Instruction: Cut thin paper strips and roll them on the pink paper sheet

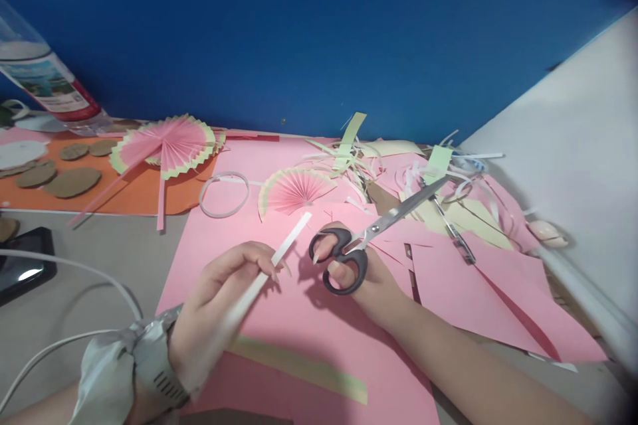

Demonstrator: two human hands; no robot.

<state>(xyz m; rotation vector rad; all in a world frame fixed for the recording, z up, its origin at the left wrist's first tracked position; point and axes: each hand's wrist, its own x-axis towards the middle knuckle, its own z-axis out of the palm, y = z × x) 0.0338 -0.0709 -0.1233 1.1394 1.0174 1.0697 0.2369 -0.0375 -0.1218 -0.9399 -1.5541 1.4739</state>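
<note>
My left hand (232, 275) pinches a narrow white paper strip (292, 239) between thumb and fingers; the strip's lower part is blurred. To its right, my right hand (361, 272) has its thumb and a finger through the black handles of a pair of scissors (375, 229). The blades point up and to the right, away from the strip, and look nearly closed. Beneath both hands lies pink paper (294, 305), with a pale green-yellow strip (304, 366) across it. Just beyond the hands rests a pleated pink paper fan (298, 189) with a pale edge.
Pink pleated fans with handles (174, 146) lie on orange paper beside brown cardboard discs (73, 182). A plastic bottle (54, 83) leans at far left, above a phone (30, 264). Right of centre are paper scraps (359, 159) and a utility knife (454, 232). A blue wall stands behind.
</note>
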